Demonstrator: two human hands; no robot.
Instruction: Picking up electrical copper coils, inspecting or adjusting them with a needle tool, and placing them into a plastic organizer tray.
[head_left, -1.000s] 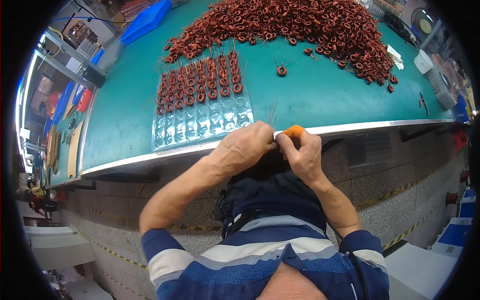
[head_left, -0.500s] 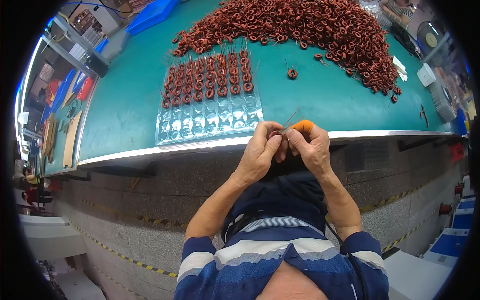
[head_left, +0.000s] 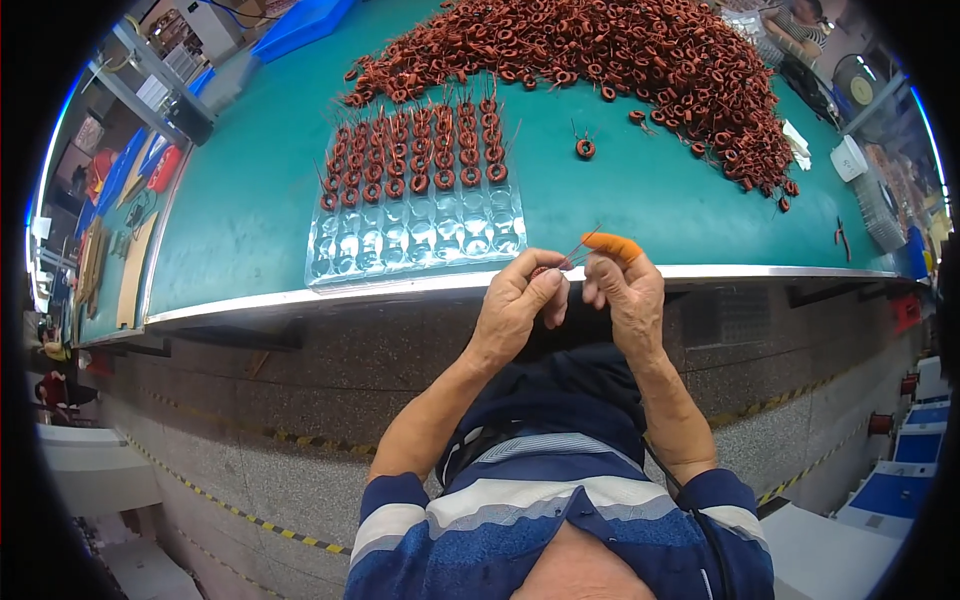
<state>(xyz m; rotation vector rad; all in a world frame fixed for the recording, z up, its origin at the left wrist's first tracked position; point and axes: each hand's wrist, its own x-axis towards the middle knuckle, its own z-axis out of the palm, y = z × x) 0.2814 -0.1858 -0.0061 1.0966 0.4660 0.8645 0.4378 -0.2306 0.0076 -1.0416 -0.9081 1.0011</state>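
Observation:
My left hand (head_left: 513, 315) is closed on a small copper-wound ring coil (head_left: 540, 271), pinched between thumb and fingertips just in front of the table edge. Its thin wire leads (head_left: 582, 246) stick out up and to the right. Close beside the leads is my right hand (head_left: 630, 300), an orange finger cover (head_left: 610, 245) on its index finger. That finger stretches out apart from the thumb, while the others curl. To the left, a clear plastic tray (head_left: 415, 240) holds several rows of similar coils (head_left: 420, 160) in its far part; its near pockets are bare.
A big heap of copper coils (head_left: 600, 50) covers the far side of the green table (head_left: 240, 220). One single coil (head_left: 585, 148) lies in front of it. Pliers (head_left: 843, 240) and a white cup (head_left: 849, 158) are at the right. A blue bin (head_left: 300, 30) stands far left.
My right hand has drawn back slightly to the right from the coil, its index finger lifting off the thumb. My left hand keeps hold of the coil, the leads now more exposed.

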